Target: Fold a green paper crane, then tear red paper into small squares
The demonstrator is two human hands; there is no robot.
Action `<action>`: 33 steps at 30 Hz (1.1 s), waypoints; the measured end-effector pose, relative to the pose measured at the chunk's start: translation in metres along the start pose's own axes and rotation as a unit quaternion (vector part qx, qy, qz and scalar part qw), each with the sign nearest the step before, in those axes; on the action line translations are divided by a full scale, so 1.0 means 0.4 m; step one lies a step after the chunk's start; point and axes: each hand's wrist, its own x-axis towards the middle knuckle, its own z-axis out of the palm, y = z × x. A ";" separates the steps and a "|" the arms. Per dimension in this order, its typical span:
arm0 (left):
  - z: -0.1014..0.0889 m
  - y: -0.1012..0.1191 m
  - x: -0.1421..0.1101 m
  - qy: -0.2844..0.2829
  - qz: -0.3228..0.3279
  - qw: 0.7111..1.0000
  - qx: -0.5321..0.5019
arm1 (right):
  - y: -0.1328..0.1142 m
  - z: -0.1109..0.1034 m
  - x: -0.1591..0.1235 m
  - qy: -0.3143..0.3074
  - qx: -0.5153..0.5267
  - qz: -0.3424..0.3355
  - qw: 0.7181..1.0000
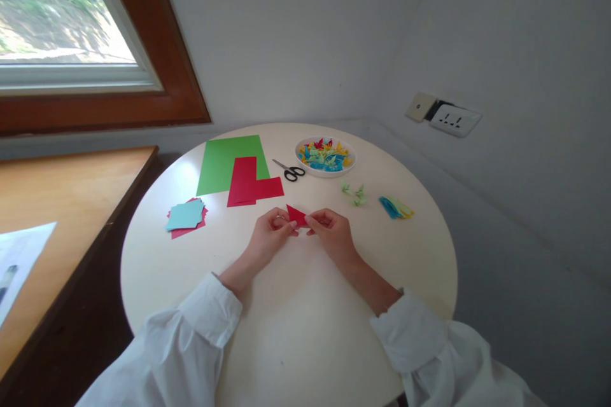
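A small folded red paper piece (296, 215) is held just above the round white table (296, 324), near its middle. My left hand (270, 233) pinches its left side with curled fingers. My right hand (329, 231) pinches its right side the same way. Both wrists rest on the tabletop, white sleeves behind them. Behind the hands lie an L-shaped red sheet (249, 182) and a green sheet (229, 162).
Black-handled scissors (289, 170) and a white bowl (325, 156) of small colourful folded pieces sit at the back. A stack of light blue and red squares (186, 216) lies left; green folded bits (356, 194) and blue-yellow slips (396, 207) right. A wooden ledge (57, 203) borders the left.
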 end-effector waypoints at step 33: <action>-0.006 -0.007 0.004 -0.047 -0.011 0.999 -0.024 | 0.012 -0.005 -0.009 -0.034 -0.051 -0.090 0.994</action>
